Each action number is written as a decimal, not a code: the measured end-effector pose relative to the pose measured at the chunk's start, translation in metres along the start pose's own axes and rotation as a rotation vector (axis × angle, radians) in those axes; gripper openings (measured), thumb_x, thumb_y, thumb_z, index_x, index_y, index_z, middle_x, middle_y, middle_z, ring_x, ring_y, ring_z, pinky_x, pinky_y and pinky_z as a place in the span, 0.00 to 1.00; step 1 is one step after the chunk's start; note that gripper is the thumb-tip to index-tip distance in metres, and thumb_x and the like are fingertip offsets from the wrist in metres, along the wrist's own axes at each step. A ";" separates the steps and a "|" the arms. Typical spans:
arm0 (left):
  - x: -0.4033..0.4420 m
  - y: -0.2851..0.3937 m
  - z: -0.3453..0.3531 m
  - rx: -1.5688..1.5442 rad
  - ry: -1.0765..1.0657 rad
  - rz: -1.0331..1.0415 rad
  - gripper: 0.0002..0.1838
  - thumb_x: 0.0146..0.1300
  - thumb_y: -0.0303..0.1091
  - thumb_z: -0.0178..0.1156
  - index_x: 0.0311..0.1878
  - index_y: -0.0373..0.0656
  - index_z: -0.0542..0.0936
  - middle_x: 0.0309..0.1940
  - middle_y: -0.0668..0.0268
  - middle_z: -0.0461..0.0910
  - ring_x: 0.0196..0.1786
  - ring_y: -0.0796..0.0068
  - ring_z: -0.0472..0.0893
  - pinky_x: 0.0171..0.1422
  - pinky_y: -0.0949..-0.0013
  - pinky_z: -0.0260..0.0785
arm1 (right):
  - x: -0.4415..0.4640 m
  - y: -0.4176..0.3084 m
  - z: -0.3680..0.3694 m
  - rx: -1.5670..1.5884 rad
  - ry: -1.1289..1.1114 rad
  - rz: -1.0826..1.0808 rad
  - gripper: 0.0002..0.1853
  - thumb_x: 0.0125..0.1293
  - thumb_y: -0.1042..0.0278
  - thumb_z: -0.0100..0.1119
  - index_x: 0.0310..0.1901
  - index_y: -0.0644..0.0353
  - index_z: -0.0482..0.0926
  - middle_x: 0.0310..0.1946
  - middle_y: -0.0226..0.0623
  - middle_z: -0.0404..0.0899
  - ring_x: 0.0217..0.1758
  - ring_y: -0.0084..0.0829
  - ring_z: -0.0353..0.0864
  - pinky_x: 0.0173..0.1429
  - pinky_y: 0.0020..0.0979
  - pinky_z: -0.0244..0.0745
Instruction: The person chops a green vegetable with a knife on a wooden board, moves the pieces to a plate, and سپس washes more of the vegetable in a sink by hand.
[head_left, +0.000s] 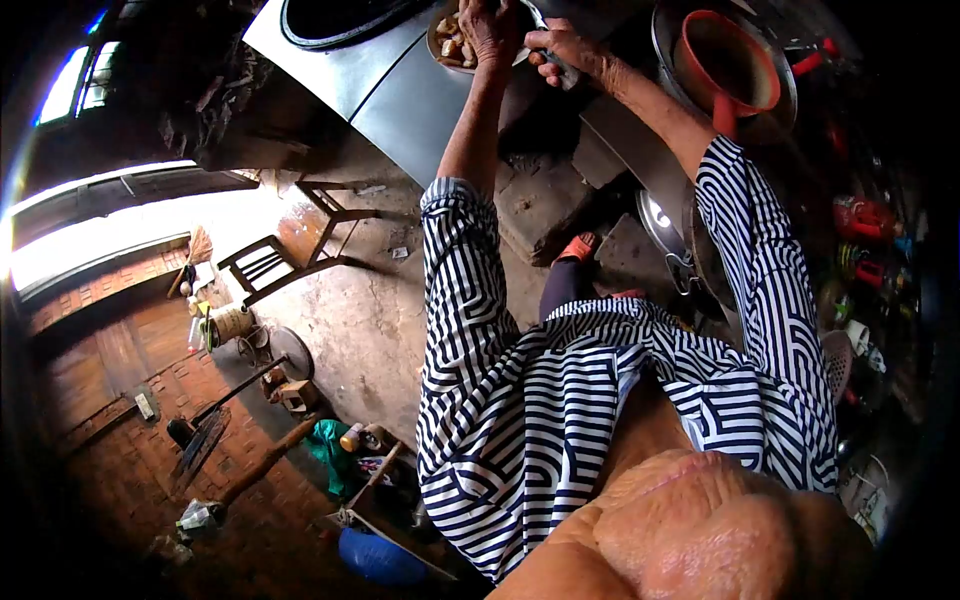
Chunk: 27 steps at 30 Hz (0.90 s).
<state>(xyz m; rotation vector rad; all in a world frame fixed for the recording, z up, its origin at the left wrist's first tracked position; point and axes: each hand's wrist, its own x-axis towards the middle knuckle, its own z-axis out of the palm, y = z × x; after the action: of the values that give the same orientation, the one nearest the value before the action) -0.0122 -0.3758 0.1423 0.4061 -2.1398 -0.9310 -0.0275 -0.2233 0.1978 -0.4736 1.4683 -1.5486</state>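
Observation:
At the top edge of the view, my left hand [490, 32] is over the right side of a bowl [437, 52] that holds several pale, chunky pieces [455, 40]. Its fingers are bent together, and what they hold is hidden. Close on its right, my right hand [568, 50] is wrapped round the grey handle [569, 76] of a tool. A pale, shiny part of the tool reaches up between the two hands; its exact kind is unclear.
The bowl rests on a grey metal surface [400, 100] with a dark round rim [345, 30] at its left. A red pan [703, 97] stands at the right. Below are stone blocks [540, 205], a wooden chair [300, 235] and a blue object [380, 560].

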 end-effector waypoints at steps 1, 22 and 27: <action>-0.004 -0.011 0.002 0.073 -0.011 0.015 0.08 0.60 0.34 0.56 0.40 0.42 0.78 0.40 0.60 0.77 0.47 0.63 0.75 0.51 0.62 0.68 | 0.001 0.004 0.000 0.000 -0.032 -0.019 0.08 0.65 0.65 0.55 0.38 0.56 0.67 0.23 0.28 0.69 0.16 0.18 0.67 0.19 0.26 0.68; 0.002 -0.013 -0.015 0.395 -0.052 0.338 0.13 0.52 0.40 0.60 0.37 0.43 0.81 0.43 0.60 0.81 0.49 0.55 0.76 0.58 0.54 0.66 | 0.005 0.000 -0.059 -0.296 0.141 -0.001 0.15 0.60 0.55 0.55 0.30 0.60 0.75 0.17 0.37 0.75 0.13 0.32 0.75 0.11 0.35 0.69; -0.008 0.039 -0.035 0.279 -0.059 0.467 0.11 0.47 0.38 0.65 0.33 0.44 0.82 0.38 0.61 0.79 0.48 0.55 0.74 0.53 0.54 0.66 | 0.015 0.000 -0.035 -0.178 0.161 -0.126 0.13 0.59 0.57 0.57 0.35 0.60 0.79 0.18 0.37 0.76 0.13 0.32 0.75 0.14 0.35 0.71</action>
<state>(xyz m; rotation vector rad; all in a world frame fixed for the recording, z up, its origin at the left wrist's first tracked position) 0.0200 -0.3619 0.1824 0.0039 -2.2845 -0.3869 -0.0631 -0.2156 0.1859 -0.5653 1.7387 -1.5912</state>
